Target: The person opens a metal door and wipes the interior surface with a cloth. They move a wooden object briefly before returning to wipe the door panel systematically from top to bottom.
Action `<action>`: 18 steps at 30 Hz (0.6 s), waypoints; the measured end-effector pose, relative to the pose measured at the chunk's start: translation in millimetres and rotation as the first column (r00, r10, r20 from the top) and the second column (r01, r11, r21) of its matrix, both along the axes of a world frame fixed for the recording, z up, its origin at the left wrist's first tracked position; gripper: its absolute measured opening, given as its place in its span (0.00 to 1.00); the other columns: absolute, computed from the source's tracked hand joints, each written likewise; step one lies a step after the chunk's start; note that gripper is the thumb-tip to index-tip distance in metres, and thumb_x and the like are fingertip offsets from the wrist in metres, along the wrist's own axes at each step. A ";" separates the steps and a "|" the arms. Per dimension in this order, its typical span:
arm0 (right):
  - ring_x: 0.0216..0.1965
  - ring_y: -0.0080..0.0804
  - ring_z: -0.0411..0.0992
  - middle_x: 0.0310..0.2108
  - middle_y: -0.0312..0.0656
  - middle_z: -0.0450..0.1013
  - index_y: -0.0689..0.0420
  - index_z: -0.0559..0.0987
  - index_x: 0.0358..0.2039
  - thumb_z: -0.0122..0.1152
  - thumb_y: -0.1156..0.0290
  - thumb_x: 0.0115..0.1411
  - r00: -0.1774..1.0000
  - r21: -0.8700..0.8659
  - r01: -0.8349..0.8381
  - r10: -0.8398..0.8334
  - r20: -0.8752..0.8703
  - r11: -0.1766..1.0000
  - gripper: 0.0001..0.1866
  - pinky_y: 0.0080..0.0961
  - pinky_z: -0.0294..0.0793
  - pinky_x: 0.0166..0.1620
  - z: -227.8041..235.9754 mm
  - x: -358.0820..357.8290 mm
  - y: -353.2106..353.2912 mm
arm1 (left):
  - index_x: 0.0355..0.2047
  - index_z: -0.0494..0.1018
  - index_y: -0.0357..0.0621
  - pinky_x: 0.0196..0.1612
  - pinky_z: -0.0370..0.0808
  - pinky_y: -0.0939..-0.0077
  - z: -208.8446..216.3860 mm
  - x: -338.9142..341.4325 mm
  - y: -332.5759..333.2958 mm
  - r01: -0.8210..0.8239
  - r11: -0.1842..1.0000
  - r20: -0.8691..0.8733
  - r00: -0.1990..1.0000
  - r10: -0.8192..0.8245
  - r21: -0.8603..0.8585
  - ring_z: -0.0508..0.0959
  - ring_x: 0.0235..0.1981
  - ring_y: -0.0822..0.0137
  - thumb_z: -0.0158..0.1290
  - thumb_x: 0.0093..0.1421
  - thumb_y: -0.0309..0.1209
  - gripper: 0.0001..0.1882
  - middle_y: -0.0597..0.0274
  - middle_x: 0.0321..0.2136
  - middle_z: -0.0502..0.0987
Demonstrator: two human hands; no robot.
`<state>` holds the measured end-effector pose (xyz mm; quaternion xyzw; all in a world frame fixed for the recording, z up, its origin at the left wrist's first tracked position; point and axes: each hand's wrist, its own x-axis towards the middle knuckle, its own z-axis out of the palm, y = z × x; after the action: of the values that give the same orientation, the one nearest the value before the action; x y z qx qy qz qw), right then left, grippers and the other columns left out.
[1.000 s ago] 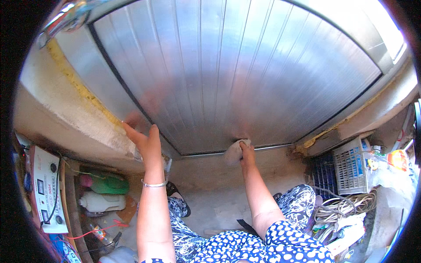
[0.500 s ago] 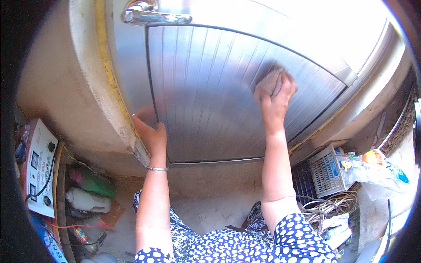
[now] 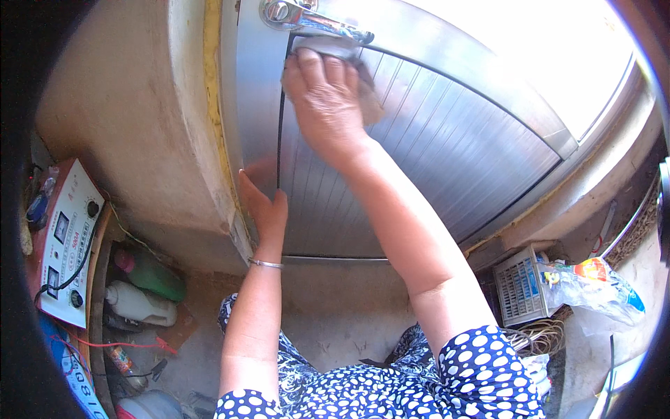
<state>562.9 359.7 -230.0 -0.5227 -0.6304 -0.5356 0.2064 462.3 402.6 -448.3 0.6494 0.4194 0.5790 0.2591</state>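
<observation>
A silver metal door with a ribbed lower panel (image 3: 419, 133) stands in front of me. My right hand (image 3: 328, 101) reaches up to the panel's upper left corner, just under the chrome door handle (image 3: 321, 23). Beneath its fingers a brownish cloth (image 3: 372, 105) is pressed against the metal; it is partly covered and smeared by motion. Lower down, my left hand (image 3: 264, 202) rests on the door's left edge beside the yellow-edged frame, thumb and fingers spread apart and holding nothing. Some of its fingertips are hard to make out.
At left stands a white-fronted electrical box (image 3: 66, 244) with dials, near a green bottle (image 3: 153, 276) and a white bottle (image 3: 143, 304). On the right are a grey plastic basket (image 3: 518, 288), a clear plastic bag (image 3: 593, 286) and coiled cable (image 3: 537, 338).
My right hand has moved with the cloth from the right part of the panel to its upper left corner, under the handle. My left hand stays at the door's edge. The view has shifted slightly.
</observation>
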 end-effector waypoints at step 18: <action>0.56 0.44 0.57 0.54 0.41 0.62 0.47 0.62 0.59 0.65 0.78 0.43 0.987 0.052 0.093 -0.085 -0.136 0.994 0.40 0.44 0.53 0.58 -14.3 145.2 -99.8 | 0.62 0.46 0.31 0.63 0.52 0.65 -0.8 -5.0 2.6 -0.044 0.998 -0.011 0.999 0.044 -0.054 0.55 0.63 0.50 0.43 0.50 0.18 0.37 0.39 0.60 0.55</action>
<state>708.1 259.9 -244.3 -0.5789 -0.5753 -0.5260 0.2392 457.3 405.3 -449.1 0.6356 0.4502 0.5700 0.2617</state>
